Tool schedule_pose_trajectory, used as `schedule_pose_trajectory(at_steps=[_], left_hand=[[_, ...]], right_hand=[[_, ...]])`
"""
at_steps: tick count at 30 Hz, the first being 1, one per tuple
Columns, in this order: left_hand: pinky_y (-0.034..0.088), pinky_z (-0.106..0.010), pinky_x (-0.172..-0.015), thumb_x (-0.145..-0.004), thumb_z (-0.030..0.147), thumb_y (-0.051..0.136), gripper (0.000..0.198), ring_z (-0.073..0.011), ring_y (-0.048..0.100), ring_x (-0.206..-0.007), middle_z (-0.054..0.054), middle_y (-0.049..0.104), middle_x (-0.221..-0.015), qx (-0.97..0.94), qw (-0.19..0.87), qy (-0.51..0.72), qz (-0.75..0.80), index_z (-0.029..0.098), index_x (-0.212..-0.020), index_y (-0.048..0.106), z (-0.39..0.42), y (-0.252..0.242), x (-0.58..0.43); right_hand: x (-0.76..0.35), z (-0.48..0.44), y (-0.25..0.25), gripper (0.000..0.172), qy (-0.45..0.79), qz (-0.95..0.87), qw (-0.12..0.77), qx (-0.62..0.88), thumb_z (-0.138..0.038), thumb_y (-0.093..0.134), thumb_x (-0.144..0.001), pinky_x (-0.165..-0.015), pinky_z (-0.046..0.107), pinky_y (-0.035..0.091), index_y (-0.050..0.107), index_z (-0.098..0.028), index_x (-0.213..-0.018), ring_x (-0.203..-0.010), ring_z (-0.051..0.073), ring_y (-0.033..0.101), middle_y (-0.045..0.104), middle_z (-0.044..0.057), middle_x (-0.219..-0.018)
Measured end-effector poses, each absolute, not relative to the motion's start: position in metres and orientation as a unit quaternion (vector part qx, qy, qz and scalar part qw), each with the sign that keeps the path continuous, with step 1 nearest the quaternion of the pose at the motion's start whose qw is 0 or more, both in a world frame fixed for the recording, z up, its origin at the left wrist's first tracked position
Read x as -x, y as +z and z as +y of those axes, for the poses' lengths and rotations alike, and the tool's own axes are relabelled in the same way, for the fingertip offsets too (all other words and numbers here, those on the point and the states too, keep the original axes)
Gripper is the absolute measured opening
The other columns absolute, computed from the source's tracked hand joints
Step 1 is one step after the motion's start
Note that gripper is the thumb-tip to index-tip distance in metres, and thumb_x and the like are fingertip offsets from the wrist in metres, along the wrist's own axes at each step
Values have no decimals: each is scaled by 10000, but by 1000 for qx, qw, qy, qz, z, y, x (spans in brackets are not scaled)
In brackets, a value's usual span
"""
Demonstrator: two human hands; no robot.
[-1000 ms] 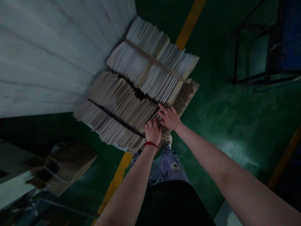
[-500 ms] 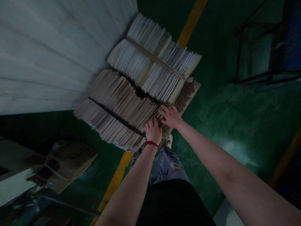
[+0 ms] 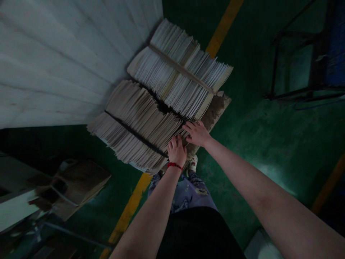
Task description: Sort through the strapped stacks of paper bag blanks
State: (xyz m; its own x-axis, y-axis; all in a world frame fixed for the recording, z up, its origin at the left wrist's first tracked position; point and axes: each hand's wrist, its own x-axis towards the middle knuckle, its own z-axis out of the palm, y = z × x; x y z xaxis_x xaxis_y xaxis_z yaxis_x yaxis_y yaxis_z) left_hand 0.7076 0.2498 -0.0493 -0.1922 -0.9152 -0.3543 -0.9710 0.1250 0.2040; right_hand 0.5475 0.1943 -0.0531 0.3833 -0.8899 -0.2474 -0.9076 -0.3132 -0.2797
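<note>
Two strapped bundles of flat cardboard sheets stand on edge on a board on the floor. The nearer bundle point(image 3: 134, 126) has a dark strap; the farther bundle point(image 3: 178, 77) has a pale strap. My left hand point(image 3: 176, 151), with a red string at the wrist, rests with curled fingers on the near end of the nearer bundle. My right hand point(image 3: 198, 133) lies beside it, fingers spread flat on the sheet edges where the two bundles meet. Neither hand visibly grips anything.
A pale wall point(image 3: 61, 61) runs along the left behind the bundles. The floor is green with a yellow line point(image 3: 129, 212). A dark metal frame point(image 3: 296, 72) stands at the right. Brown cardboard pieces point(image 3: 78, 183) lie at lower left. My legs and one shoe show below.
The view has shifted slightly, so the bundles sit a little more to the right. Both hands stay on the same end of the bundles.
</note>
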Motion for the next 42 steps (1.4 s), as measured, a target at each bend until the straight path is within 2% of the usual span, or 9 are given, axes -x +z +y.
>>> schedule_pose_trajectory(at_steps=[5, 9, 12, 15, 18, 26, 34, 37, 42], left_hand=[[400, -452, -1067, -836, 233, 572, 682, -334, 444, -1261, -152, 384, -1493, 627, 59, 204, 750, 133, -1475, 357, 250, -50, -709], [405, -458, -1060, -818, 219, 578, 663, -331, 445, -1259, -139, 391, -1500, 626, 48, 209, 750, 125, -1446, 386, 248, -47, -709], [422, -447, -1041, -792, 203, 592, 665, -315, 458, -1257, -137, 439, -1457, 636, 38, 221, 738, 142, -1425, 396, 245, -45, -708], [428, -441, -1033, -777, 203, 598, 697, -306, 463, -1261, -137, 474, -1418, 651, 36, 229, 723, 152, -1435, 374, 240, -43, -708], [428, -449, -1031, -790, 224, 588, 693, -310, 467, -1257, -135, 478, -1415, 651, 60, 237, 718, 176, -1448, 373, 235, -42, -708], [420, -447, -1033, -816, 240, 569, 677, -313, 457, -1259, -135, 459, -1431, 639, 85, 238, 726, 184, -1461, 369, 234, -41, -709], [415, -459, -1036, -844, 255, 545, 679, -317, 460, -1242, -126, 375, -1515, 634, 86, 222, 735, 162, -1484, 337, 240, -40, -708], [414, -454, -1045, -845, 233, 536, 680, -317, 450, -1262, -96, 297, -1577, 630, 94, 222, 738, 165, -1490, 332, 241, -40, -707], [429, -450, -1034, -832, 214, 557, 653, -310, 452, -1271, -98, 371, -1534, 636, 83, 239, 729, 182, -1457, 371, 238, -36, -705]], right_hand=[[-562, 198, -45, 439, 25, 558, 178, 810, -268, 573, -840, -952, 480, 317, 562, -159, -1265, -1094, 310, 527, 541, 134, -1392], [-566, 207, -47, 488, 19, 589, 201, 783, -232, 534, -862, -951, 477, 318, 507, -155, -1343, -1102, 299, 539, 509, 124, -1441], [-565, 211, -50, 575, 11, 616, 226, 754, -234, 528, -867, -967, 470, 305, 427, -197, -1432, -1121, 290, 543, 470, 109, -1480], [-564, 210, -49, 721, -2, 629, 229, 743, -239, 529, -867, -954, 455, 310, 256, -238, -1535, -1123, 285, 543, 486, 99, -1462], [-563, 209, -46, 757, 4, 615, 218, 758, -241, 518, -880, -958, 457, 302, 186, -301, -1558, -1116, 284, 541, 501, 78, -1445], [-560, 217, -50, 681, 15, 600, 200, 775, -228, 452, -916, -1011, 464, 281, 218, -303, -1551, -1130, 268, 539, 429, 54, -1516], [-562, 217, -51, 586, 19, 601, 197, 774, -231, 457, -913, -1020, 484, 295, 361, -258, -1490, -1133, 270, 537, 441, 64, -1503], [-565, 216, -47, 547, 29, 604, 183, 775, -252, 497, -900, -1034, 495, 298, 433, -241, -1443, -1188, 300, 489, 454, 76, -1490], [-566, 215, -42, 535, 42, 597, 174, 782, -243, 542, -872, -1092, 514, 264, 483, -211, -1403, -1304, 341, 377, 393, 55, -1544]])
